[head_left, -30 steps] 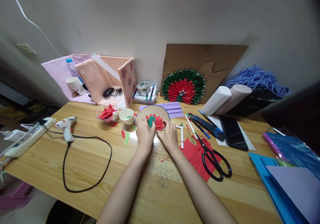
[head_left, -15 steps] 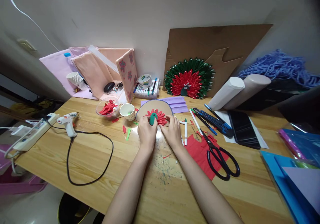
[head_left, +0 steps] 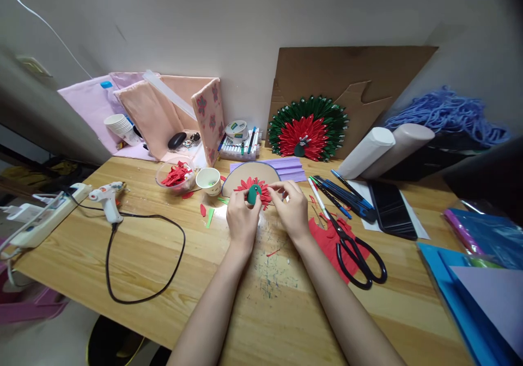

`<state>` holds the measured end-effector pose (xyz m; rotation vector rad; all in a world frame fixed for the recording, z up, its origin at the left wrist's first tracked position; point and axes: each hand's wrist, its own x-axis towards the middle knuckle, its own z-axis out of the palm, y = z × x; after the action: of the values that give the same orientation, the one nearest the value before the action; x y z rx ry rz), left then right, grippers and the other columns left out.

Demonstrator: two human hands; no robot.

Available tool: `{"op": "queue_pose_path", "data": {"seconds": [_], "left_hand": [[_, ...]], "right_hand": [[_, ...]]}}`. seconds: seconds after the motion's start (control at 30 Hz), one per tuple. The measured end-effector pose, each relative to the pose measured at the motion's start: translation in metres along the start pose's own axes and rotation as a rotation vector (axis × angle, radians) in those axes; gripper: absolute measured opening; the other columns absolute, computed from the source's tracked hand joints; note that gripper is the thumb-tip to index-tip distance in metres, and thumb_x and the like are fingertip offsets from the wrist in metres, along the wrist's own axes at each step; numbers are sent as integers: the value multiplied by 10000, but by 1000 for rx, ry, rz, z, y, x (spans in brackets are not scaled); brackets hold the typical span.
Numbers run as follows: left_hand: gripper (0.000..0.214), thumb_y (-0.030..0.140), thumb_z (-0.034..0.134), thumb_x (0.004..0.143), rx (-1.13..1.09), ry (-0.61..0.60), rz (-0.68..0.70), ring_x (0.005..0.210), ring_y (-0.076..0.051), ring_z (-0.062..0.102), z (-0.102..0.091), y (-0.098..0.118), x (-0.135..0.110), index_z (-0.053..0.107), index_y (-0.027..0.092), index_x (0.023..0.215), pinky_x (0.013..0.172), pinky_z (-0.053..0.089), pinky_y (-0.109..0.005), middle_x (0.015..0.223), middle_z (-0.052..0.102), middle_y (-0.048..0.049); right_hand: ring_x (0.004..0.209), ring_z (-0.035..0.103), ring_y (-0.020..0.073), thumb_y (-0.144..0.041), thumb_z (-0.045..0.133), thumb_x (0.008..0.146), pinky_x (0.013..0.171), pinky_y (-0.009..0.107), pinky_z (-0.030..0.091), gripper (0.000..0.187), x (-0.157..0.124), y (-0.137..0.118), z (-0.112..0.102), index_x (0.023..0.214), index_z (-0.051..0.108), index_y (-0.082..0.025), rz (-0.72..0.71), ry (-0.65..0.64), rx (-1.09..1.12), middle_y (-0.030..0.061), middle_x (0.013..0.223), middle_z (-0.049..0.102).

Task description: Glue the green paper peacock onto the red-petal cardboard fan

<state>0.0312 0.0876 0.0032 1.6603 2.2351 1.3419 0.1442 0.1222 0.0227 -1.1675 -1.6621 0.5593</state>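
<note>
My left hand (head_left: 242, 218) pinches a dark green paper bird-head shape (head_left: 254, 193) with a small eye on it. Pointed red paper petals (head_left: 256, 182) fan out behind the green shape. At the right edge of the petals, my right hand (head_left: 291, 207) has its thumb and forefinger brought together; what lies between the tips is too small to tell. Just behind both hands is a tan rounded card (head_left: 235, 176) with a dark blue rim. How the petals join the card is hidden by my fingers.
Right lie black-handled scissors (head_left: 354, 250), red crepe paper (head_left: 333, 244), pens and a phone (head_left: 391, 209). Left are a paper cup (head_left: 208, 181), a bowl of red scraps (head_left: 164, 185) and a corded glue gun (head_left: 108, 198). A red-green feathered fan (head_left: 304, 128) leans on cardboard behind.
My right hand has lifted slightly and drawn to the right, its fingers now at the petals' edge. More of the green shape shows in my left hand.
</note>
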Motion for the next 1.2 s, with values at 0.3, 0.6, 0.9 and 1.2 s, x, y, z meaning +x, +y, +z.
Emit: {"op": "queue_pose_path", "data": {"seconds": [0.3,0.6,0.9,1.2], "left_hand": [[199,302,589,804,-8,-38,-25,827,-207,606,3,5,-4,623,153,931,755,473,-326,886,642,-88],[212,325,608,786,-111,-28,-109,794,-192,614,3,3,-3,627,151,904,730,483,-315,883,634,-86],[203,320,617,779,-123,-18,-116,811,-197,611,3,3,-2,624,148,887,739,481,-321,880,633,-84],[190,303,626,779,-163,0,-109,782,-180,610,5,5,-4,619,154,896,708,486,-301,870,624,-66]], "right_hand": [[576,544,151,-350,644,697,559,262,428,206,3,13,2,710,699,-152,405,-122,105,45,642,663],[608,601,169,-313,646,659,621,297,474,180,2,22,7,689,707,-146,471,-186,179,62,678,698],[573,545,146,-321,627,656,571,272,435,201,1,19,9,692,711,-142,464,-188,184,51,664,679],[544,481,129,-330,631,645,536,250,397,206,-1,16,11,679,684,-134,446,-154,188,24,592,604]]}}
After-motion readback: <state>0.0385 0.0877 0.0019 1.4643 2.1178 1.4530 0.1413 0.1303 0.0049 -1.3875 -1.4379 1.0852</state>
